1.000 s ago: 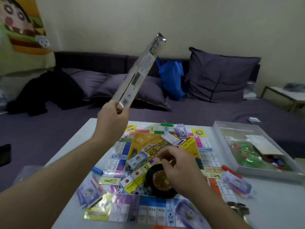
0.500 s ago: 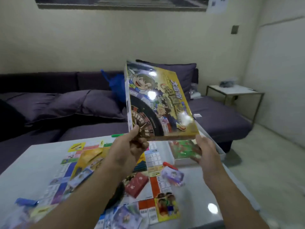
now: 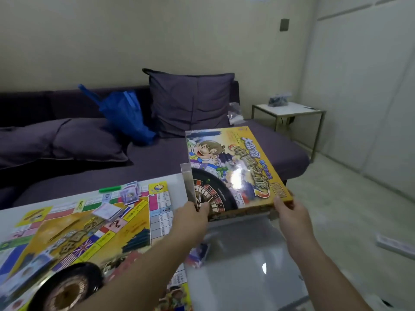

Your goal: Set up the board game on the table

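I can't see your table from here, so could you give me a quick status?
Both hands, left and right, grip box lid. Board unfolded, pieces scattered. Nothing blocking.

The box lid [image 3: 233, 173], formerly raised edge-on in the left hand [image 3: 190, 217] alone, is now lowered and tilted face-up over the table's right end. The right hand [image 3: 289, 215], formerly at the roulette wheel [image 3: 65, 288], now grips the lid's near right corner.
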A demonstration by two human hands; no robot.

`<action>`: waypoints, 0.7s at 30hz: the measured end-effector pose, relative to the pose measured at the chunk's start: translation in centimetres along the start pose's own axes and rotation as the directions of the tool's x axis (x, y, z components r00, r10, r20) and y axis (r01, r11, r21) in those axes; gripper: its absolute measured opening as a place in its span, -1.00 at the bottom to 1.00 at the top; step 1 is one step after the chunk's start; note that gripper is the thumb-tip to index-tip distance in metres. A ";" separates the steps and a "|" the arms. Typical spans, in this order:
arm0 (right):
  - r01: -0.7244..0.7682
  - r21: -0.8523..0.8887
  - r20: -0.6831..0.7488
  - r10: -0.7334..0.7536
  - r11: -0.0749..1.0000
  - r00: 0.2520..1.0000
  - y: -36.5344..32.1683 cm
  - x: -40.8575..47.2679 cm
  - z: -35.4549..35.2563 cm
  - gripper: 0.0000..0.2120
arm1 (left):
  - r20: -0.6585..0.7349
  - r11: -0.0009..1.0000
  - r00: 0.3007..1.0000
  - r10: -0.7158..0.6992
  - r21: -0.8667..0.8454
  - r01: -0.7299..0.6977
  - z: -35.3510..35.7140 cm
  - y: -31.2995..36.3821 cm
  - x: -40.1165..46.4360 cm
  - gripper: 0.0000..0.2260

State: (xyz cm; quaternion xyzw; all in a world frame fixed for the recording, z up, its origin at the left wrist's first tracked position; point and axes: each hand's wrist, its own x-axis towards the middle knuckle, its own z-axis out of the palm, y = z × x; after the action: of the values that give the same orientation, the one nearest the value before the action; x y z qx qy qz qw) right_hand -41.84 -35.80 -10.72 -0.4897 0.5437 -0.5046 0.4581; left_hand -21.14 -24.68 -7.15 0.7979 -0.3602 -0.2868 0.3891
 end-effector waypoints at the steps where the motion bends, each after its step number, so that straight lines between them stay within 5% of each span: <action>1: -0.004 -0.024 0.002 0.004 1.000 1.000 0.4 0.5 0.2 -0.87 | -0.018 0.998 1.000 -0.023 0.051 0.024 0.7 -0.4 1.1 -0.58; 5: -0.046 -0.114 0.051 0.052 0.992 0.997 1.8 2.2 1.1 -0.84 | -0.092 0.983 0.992 -0.085 0.152 0.099 2.5 -1.3 3.2 -0.57; 10: -0.061 -0.135 0.133 0.079 0.989 0.988 3.2 3.0 2.1 -0.80 | -0.128 0.992 0.986 -0.105 0.057 0.113 3.2 -1.7 4.2 -0.67; 21: -0.027 -0.216 0.093 0.048 0.976 0.994 3.4 3.1 3.6 -0.79 | -0.163 0.989 0.981 -0.104 0.083 0.119 2.4 -1.6 4.9 -0.83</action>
State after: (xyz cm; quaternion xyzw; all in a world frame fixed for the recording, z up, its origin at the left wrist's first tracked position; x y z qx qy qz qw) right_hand -38.82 -39.20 -14.40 -0.5501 0.5809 -0.4097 0.4381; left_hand -19.51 -28.89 -10.60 0.8542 -0.2959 -0.2269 0.3624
